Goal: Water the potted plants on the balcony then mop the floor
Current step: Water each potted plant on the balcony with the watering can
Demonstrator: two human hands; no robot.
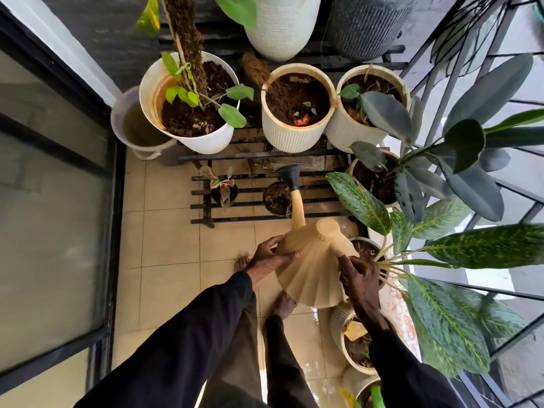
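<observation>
Currently we hold a beige ribbed watering can (312, 269) in both hands above the tiled floor (164, 237), tipped forward. Our left hand (270, 257) curls fingers and thumb round its left side, and our right hand (360, 278) clamps its right side. Its black spout head (290, 175) sits just beside a small dark pot (276, 198) near the right end of a low black rack (235, 204).

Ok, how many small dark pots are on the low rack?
2. A pink-leaved pot sits on the left of the rack; the other pot stands right of it, by the spout of the can. The can hides part of the rack, so another may be behind it.
</observation>
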